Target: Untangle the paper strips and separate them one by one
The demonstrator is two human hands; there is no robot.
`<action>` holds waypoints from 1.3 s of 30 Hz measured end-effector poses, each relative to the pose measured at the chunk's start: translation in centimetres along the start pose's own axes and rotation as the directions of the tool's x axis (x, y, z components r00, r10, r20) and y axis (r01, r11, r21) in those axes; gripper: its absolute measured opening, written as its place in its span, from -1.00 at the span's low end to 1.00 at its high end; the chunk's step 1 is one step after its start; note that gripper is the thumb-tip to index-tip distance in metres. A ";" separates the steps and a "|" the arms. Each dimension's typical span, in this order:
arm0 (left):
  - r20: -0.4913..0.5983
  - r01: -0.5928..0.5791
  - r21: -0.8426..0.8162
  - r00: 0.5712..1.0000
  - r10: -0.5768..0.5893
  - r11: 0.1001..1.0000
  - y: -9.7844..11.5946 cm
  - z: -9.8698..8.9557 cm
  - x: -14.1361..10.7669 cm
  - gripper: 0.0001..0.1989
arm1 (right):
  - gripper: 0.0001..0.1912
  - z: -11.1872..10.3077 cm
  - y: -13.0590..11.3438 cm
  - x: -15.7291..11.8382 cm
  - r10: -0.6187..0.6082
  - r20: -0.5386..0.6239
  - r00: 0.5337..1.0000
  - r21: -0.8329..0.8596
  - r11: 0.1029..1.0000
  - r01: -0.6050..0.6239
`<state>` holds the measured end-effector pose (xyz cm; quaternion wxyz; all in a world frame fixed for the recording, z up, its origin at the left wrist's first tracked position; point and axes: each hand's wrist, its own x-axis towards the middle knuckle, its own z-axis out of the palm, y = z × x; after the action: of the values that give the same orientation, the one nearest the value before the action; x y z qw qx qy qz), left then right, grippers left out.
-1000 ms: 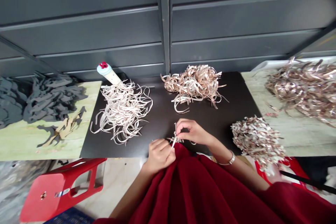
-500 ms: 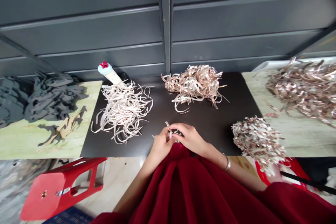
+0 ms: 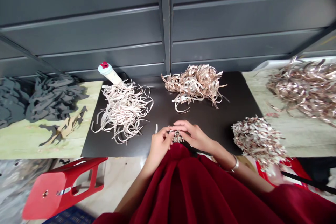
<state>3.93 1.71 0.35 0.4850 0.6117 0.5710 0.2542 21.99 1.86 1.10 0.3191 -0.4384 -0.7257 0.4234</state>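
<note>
Cream-coloured, narrow, flat strip [image 3: 170, 130]: pinched it between bent fingers and thumb of the left hand [image 3: 160, 141]; curved the right hand [image 3: 194, 135] over it, fingertips meeting close by, whether gripping or just touching impossible to tell. Had both hands near the front edge of the smooth, dark rectangular tabletop [image 3: 210, 122], above a small clump of short pale pieces [image 3: 178, 137].

Found to the left a loose, curling pile of long cream strips [image 3: 126, 108], and behind it a pale cylindrical cup with a light-blue lid and red top [image 3: 112, 76]; farther back to the right, a shiny rose-gold and cream tangle [image 3: 196, 84]. Saw at the right a bushy bundle of short cream and copper ends [image 3: 257, 140], jutting past the front edge.

Lost the strip's middle behind fingers, and the far-right metallic copper heap [image 3: 309, 91] partly beyond view.
</note>
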 end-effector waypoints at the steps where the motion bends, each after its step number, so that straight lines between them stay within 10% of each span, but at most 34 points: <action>1: -0.032 -0.009 0.064 0.999 0.011 0.998 0.0 -0.1 0.1 -0.75 | -0.62 0.1 -0.1 0.0 -0.013 0.007 1.000 -0.004 1.000 0.013; 8: -0.077 -0.134 0.303 0.983 0.165 0.943 -0.3 -0.3 0.0 -0.76 | -0.67 -1.3 0.1 -0.4 0.033 0.081 0.996 -0.015 0.999 -0.032; 15: -0.120 -0.271 0.525 0.915 0.385 0.807 -2.2 -2.2 -0.9 -0.74 | -0.79 -3.6 5.0 -0.5 0.134 0.020 0.991 0.410 0.903 -0.130; 19: -0.140 -0.203 0.397 0.950 0.278 0.895 -3.6 -4.0 -1.3 -0.75 | -0.80 -2.3 9.3 0.6 0.123 -0.119 0.985 0.030 0.992 -0.120; 28: -0.207 -0.006 0.396 0.974 0.095 0.918 -6.0 -4.1 -0.8 -0.71 | -0.81 10.9 14.4 1.3 0.082 0.160 0.984 -0.424 0.906 -0.007; 33: -0.307 0.098 0.559 0.947 0.096 0.823 -9.2 -6.4 -0.4 -0.70 | -0.71 10.9 16.7 -2.2 0.127 0.320 0.939 -0.485 0.873 0.048; 39: -0.379 0.200 0.637 0.922 0.077 0.744 -12.2 -9.0 2.2 -0.75 | -0.41 8.4 18.1 -3.0 0.269 0.228 0.936 -0.546 0.831 -0.106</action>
<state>-8.93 5.02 -7.38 0.1229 0.6627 0.7269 0.1314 22.80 0.97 -19.05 0.0314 -0.5102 -0.8059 0.2987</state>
